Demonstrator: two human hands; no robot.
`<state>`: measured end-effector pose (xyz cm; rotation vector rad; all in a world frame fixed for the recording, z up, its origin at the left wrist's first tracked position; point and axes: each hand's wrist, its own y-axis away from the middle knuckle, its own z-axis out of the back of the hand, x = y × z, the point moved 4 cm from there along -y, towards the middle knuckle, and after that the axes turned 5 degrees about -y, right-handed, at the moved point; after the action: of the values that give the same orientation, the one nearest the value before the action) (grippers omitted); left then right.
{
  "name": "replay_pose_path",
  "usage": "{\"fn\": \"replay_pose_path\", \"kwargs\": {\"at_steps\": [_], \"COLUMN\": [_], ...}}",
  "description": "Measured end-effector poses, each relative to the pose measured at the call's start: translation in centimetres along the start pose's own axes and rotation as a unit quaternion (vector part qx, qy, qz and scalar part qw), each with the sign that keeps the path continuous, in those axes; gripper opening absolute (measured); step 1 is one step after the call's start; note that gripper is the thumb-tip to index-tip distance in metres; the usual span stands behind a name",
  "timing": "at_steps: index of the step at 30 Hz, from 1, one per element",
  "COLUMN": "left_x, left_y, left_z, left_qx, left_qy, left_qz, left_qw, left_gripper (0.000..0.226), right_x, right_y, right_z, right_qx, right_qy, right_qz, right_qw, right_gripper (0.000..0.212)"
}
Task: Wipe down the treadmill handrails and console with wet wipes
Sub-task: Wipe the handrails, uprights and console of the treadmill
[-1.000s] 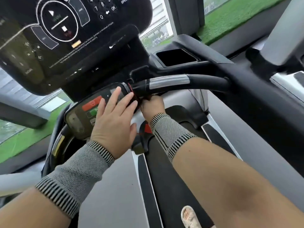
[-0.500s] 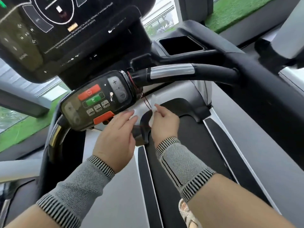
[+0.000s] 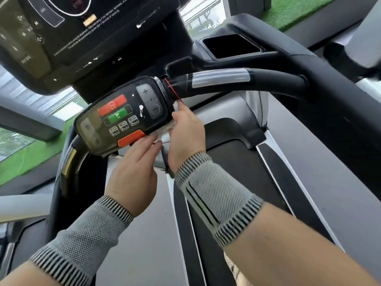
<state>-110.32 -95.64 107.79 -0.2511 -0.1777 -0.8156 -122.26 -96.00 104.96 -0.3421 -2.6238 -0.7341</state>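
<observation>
Gym setting, seen from above a treadmill whose dark belt (image 3: 237, 172) runs beneath both forearms, each in a grey knit wrist sleeve (image 3: 214, 195). Left hand (image 3: 132, 172): fingers fairly straight, tips reaching under the lower edge of the small control panel (image 3: 123, 116), just beside an orange tab (image 3: 131, 139). Right hand (image 3: 186, 137): fingers curled against the panel's lower right edge, pinching a white wet wipe (image 3: 165, 130), largely hidden between hand and panel. Beyond, a black handrail (image 3: 268, 81) with a silver band extends right from the panel, a red cord (image 3: 173, 90) looped at its base. Farthest: the large console (image 3: 82, 38), a cup recess (image 3: 233, 46), green turf (image 3: 299, 11) outside.
</observation>
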Motion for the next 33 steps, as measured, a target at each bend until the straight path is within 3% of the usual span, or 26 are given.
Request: {"fn": "replay_pose_path", "kwargs": {"at_steps": [2, 4, 9, 12, 16, 20, 24, 27, 30, 33], "left_x": [0.4, 0.4, 0.2, 0.4, 0.6, 1.0, 1.1, 1.7, 2.7, 3.5], "left_y": [0.2, 0.3, 0.1, 0.1, 0.9, 2.1, 2.6, 3.2, 4.2, 4.5], "left_z": [-0.2, -0.5, -0.9, -0.9, -1.0, -0.9, -0.2, -0.3, -0.7, -1.5], "left_qx": [-0.003, -0.004, -0.007, -0.018, -0.021, -0.014, -0.032, -0.021, -0.003, 0.005], "left_qy": [0.002, -0.002, -0.003, 0.024, 0.039, 0.058, 0.077, 0.088, 0.083, 0.083], "left_qz": [0.002, -0.003, -0.013, 0.003, 0.053, 0.121, 0.166, 0.198, 0.213, 0.21], "left_qw": [1.0, 1.0, 1.0, 1.0, 0.998, 0.991, 0.983, 0.976, 0.974, 0.974], "left_gripper": [0.058, 0.05, 0.052, 0.051, 0.05, 0.053, 0.055, 0.054, 0.056, 0.057], "right_x": [-1.0, -0.8, -0.1, -0.5, -0.7, 1.7, 0.1, -0.3, 1.1, -0.1], "right_y": [0.5, -0.7, -4.2, -2.5, 0.6, -0.8, -0.1, 0.9, -0.6, -0.8], "right_z": [0.1, 0.3, 1.1, 0.9, 0.1, -0.7, -2.1, -2.2, -1.0, -0.7], "right_qx": [0.039, 0.0, -0.056, 0.011, 0.097, 0.081, 0.107, 0.142, 0.102, 0.097], "right_qy": [-0.061, -0.062, -0.155, -0.183, -0.175, -0.183, -0.101, -0.126, -0.183, -0.155], "right_qz": [-0.026, -0.038, -0.118, -0.157, -0.221, -0.185, -0.203, -0.242, -0.214, -0.195], "right_qw": [0.997, 0.997, 0.979, 0.971, 0.955, 0.962, 0.968, 0.952, 0.954, 0.964], "right_gripper": [0.036, 0.021, 0.034, 0.036, 0.059, 0.057, 0.05, 0.059, 0.071, 0.07]}}
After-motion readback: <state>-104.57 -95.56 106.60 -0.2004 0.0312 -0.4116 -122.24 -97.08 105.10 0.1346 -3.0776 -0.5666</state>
